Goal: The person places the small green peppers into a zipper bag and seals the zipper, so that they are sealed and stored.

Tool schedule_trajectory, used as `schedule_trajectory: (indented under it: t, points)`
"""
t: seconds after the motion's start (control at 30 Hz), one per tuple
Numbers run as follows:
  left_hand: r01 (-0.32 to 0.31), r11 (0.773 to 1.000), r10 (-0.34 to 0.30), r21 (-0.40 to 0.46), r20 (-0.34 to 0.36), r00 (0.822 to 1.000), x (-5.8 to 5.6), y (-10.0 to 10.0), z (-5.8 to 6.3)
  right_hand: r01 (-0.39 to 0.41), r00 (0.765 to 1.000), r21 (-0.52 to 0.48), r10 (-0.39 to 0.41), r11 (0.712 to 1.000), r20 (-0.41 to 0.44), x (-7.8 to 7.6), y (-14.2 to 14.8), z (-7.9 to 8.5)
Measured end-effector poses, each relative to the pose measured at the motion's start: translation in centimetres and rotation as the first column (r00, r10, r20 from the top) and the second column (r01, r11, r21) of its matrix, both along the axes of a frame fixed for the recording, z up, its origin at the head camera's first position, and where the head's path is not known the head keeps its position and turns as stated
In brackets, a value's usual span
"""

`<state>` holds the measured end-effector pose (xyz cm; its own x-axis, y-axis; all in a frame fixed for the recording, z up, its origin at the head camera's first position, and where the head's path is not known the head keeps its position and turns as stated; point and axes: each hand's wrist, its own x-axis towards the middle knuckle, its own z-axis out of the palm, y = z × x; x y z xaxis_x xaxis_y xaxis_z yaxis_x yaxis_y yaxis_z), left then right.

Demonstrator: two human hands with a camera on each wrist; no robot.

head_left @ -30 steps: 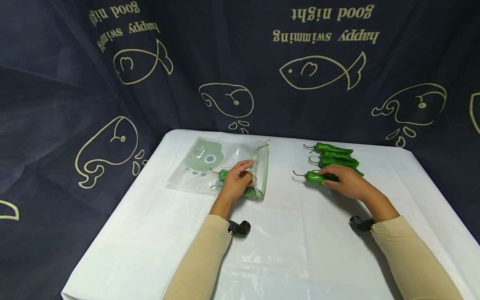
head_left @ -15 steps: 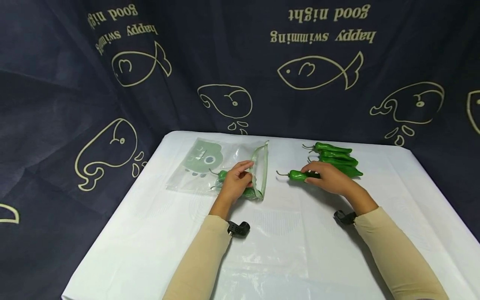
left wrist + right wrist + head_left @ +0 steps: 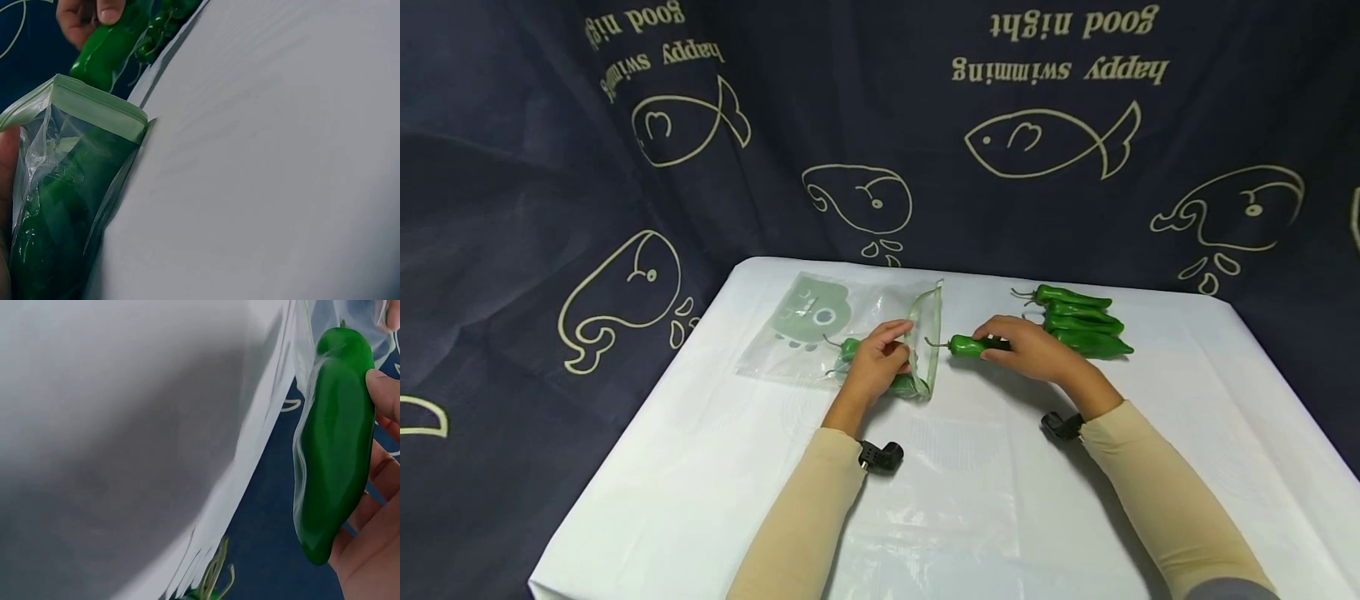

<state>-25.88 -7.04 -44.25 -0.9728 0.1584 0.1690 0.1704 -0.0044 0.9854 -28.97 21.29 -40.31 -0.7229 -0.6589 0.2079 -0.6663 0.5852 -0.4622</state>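
Observation:
A clear zip bag (image 3: 868, 304) with a pale green edge and a green cartoon print lies on the left of the table. Green peppers (image 3: 848, 348) show through its film. At the bag's mouth my left hand (image 3: 878, 360) grips the film, holding the edges apart. My right hand (image 3: 1028, 348) holds another green pepper (image 3: 337, 437) between thumb and fingers, stem pointing left, just right of the opening. In the left wrist view this pepper (image 3: 103, 53) appears just beyond the green zip edge (image 3: 94, 109).
Several more green peppers (image 3: 1082, 325) lie in a stack at the back right, stems to the left. A white cloth covers the table (image 3: 940, 500). Behind it hangs a dark blue curtain (image 3: 925, 108) with fish and whale drawings.
My right hand has carried its pepper leftward, away from the stacked peppers and up to the bag's mouth. My left hand has stayed at the bag.

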Motion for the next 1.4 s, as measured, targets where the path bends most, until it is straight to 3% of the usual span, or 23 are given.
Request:
schedule_trajectory:
  t: [0.1, 0.33, 0.63, 0.77, 1.03, 1.4]
  points:
    - [0.013, 1.000, -0.013, -0.008, 0.007, 1.000, 0.0, 0.0, 0.4, -0.008, 1.000, 0.003, 0.008, 1.000, 0.005, -0.2, -0.6, 0.1]
    - [0.027, 1.000, -0.027, 0.000, -0.007, 1.000, 1.8, 0.0, 3.0, -0.036, 0.999, -0.001, 0.036, 0.999, 0.017, -0.7, -2.6, 0.0]
    - [0.010, 1.000, -0.010, -0.002, 0.003, 1.000, 1.9, 0.0, 3.2, -0.033, 0.999, -0.031, 0.033, 0.999, 0.025, -1.3, -4.3, -0.6]
    - [0.005, 1.000, -0.005, -0.010, 0.000, 1.000, 1.8, 0.0, 3.0, -0.017, 0.999, -0.034, 0.018, 0.999, 0.038, -1.5, -4.7, -0.9]
    - [0.008, 1.000, -0.008, -0.004, -0.001, 1.000, -0.2, 0.0, 0.5, -0.013, 0.999, -0.026, 0.014, 1.000, 0.047, -1.6, -5.4, -0.6]
    - [0.002, 1.000, -0.002, -0.009, -0.016, 1.000, -0.1, 0.0, 0.0, -0.016, 0.998, -0.022, 0.018, 1.000, 0.058, -1.7, -6.9, -0.7]
